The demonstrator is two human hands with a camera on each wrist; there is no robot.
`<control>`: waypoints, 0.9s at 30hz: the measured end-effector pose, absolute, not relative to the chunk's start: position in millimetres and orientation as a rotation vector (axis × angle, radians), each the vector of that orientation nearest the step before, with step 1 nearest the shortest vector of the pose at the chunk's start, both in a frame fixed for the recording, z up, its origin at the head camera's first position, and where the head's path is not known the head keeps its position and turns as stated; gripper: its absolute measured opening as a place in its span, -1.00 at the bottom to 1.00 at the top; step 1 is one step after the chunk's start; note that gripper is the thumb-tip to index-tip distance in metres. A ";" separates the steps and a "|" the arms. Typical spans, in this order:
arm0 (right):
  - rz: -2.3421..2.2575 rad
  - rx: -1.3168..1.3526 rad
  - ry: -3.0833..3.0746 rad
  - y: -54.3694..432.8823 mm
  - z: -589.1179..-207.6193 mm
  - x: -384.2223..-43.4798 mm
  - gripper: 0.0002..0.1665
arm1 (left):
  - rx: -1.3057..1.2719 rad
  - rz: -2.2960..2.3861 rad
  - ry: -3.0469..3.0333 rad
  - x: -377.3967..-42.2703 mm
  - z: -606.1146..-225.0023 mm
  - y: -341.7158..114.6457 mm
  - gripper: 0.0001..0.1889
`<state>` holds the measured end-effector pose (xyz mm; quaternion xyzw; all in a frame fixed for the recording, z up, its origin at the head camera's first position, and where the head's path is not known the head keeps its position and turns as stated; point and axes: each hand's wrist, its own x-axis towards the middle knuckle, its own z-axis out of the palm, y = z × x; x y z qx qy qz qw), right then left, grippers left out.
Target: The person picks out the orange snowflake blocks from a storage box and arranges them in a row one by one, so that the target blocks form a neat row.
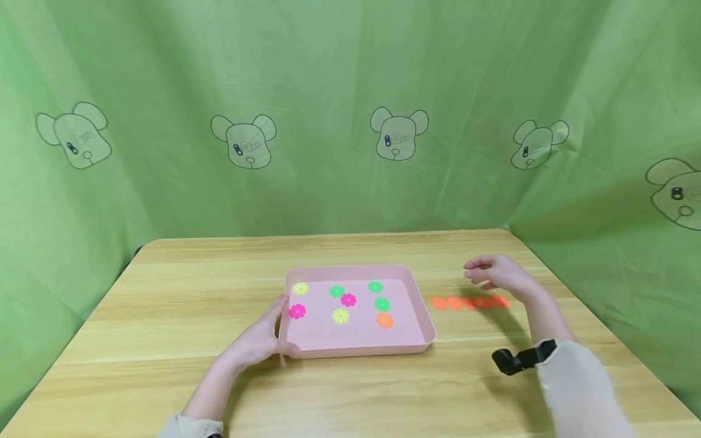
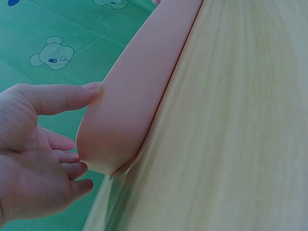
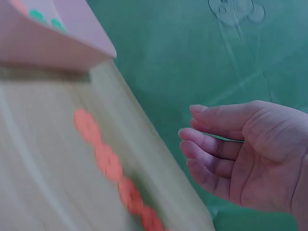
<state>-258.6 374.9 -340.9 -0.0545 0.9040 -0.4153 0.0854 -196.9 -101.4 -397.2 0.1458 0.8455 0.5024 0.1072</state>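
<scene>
A shallow pink tray [image 1: 358, 351] sits on the table, with several flower-shaped discs lying apart on its floor. Among them are a yellow disc [image 1: 341, 316], a pink disc [image 1: 348, 300], a green disc [image 1: 382, 304] and an orange disc [image 1: 385, 320]. My left hand [image 1: 257, 340] holds the tray's near left corner, thumb against the front wall and fingers along the left side. To the tray's right lies a row of orange discs [image 1: 470, 303], touching end to end; whether they are linked I cannot tell. Above that row hovers my right hand [image 3: 250, 154], fingers loosely bent, nothing in it.
The wooden table [image 1: 181, 292] reaches back to a green curtain [image 1: 328, 194] printed with bear heads, which also hangs at both sides. A black strap device [image 1: 517, 360] is on the right wrist.
</scene>
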 end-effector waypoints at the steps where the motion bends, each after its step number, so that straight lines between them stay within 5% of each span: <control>1: -1.237 -0.179 2.687 369.5 -338.2 -261.0 -0.42 | 0.433 1.478 2.491 -197.2 -397.4 -101.5 0.13; 13: -1.178 -0.415 2.590 301.2 -323.1 -284.4 -0.51 | 0.444 1.477 2.495 -198.2 -396.9 -101.1 0.11; 27: -1.043 -0.645 2.339 254.9 -346.9 -289.8 -0.57 | 0.433 1.487 2.489 -197.1 -398.0 -101.1 0.10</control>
